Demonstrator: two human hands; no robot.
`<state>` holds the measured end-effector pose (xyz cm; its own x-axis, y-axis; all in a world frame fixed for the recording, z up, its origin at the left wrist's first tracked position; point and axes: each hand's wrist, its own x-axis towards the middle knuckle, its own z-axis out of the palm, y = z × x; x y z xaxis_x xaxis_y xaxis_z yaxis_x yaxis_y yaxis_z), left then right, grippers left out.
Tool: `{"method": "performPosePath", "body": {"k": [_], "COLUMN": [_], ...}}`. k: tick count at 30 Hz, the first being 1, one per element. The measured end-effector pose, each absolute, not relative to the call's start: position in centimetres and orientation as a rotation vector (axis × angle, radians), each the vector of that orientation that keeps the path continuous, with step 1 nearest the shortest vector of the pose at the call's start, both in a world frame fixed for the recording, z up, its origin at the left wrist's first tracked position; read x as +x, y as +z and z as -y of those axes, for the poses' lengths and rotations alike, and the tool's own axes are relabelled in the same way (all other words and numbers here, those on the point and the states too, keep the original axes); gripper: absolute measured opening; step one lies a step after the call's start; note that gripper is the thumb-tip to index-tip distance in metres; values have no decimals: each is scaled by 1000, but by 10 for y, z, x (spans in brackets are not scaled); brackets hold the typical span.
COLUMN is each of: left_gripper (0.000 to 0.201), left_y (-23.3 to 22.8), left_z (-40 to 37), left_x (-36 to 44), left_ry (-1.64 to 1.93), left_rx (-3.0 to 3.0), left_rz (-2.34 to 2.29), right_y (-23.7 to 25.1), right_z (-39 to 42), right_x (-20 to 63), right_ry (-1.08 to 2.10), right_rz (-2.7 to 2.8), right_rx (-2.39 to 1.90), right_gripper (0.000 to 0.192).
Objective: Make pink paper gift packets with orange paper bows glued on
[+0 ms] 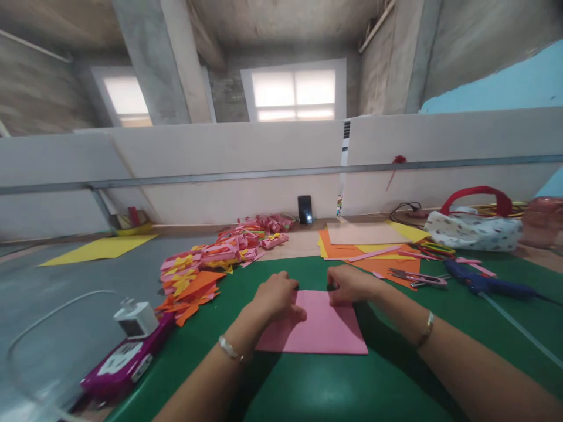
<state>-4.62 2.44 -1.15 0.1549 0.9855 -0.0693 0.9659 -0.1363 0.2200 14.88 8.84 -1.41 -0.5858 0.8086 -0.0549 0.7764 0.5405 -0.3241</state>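
A sheet of pink paper (pixel 325 328) lies on the green table surface in front of me, its near edge straight and facing me. At its far left part is my left hand (pixel 277 299), the thumb stretched over the paper and the other fingers curled at the far edge. My right hand (pixel 349 284) has its fingers bent and closed at the far right corner of the sheet. Exactly how the fingertips grip the edge is partly hidden. Each wrist wears a bracelet.
Left lie pink, orange and yellow paper cutouts (pixel 197 275) and a purple power strip (pixel 127 363) with a white charger (pixel 136 319). Right are coloured sheets (pixel 365 234), thread snips (pixel 422 276), a blue glue gun (pixel 475 278) and a basket (pixel 475 230). A phone (pixel 304 210) leans behind.
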Motion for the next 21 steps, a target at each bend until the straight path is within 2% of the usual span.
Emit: {"method": "performPosePath", "body": {"k": [7, 13, 18, 21], "left_gripper": [29, 28, 29, 26], "left_y": [-5, 3, 3, 3], "left_z": [-19, -14, -16, -16], "left_x": [-69, -68, -69, -70], "left_ry": [308, 458, 602, 619], "left_rx": [2093, 1883, 1776, 1735], "left_rz": [-1752, -1577, -1572, -1558], "right_y": [-8, -4, -9, -12], "right_z": [-88, -83, -89, -88], "right_x": [143, 137, 140, 138], "right_ry": [759, 835, 996, 1058], "right_rz": [2533, 2239, 2123, 2041], "right_rx": [-1182, -978, -871, -858], "right_gripper": [13, 14, 27, 26]}}
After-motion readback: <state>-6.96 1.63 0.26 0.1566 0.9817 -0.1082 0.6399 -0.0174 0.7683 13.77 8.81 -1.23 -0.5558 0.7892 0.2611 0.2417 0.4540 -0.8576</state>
